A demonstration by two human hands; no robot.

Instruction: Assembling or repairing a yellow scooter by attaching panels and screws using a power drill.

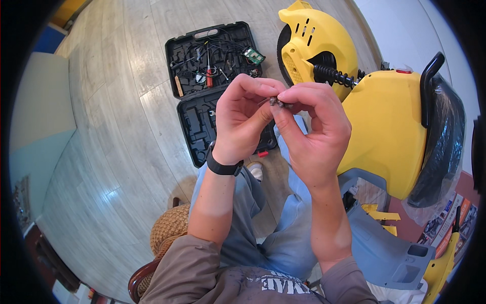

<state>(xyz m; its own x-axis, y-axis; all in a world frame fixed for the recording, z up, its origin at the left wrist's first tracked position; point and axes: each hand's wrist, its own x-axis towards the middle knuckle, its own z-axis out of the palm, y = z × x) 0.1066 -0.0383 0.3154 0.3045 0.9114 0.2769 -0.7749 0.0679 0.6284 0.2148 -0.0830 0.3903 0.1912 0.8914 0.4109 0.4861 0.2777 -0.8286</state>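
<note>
My left hand point(242, 119) and my right hand point(314, 126) are raised together in front of me, fingertips meeting. Between them they pinch a small dark part point(277, 102), perhaps a screw or bit; a thin shaft pokes out toward the left fingers. The part is too small to make out further. A black band sits on my left wrist point(224, 166). Below the hands lies an open black tool case point(215, 86) on the wooden floor.
A yellow scooter point(374, 116) stands close on my right, with a front fender, a coiled spring, a black handle and a grey footboard point(385, 248). The tool case holds wires, a red-handled tool and a small green circuit board point(253, 55). I sit on a woven stool point(169, 228).
</note>
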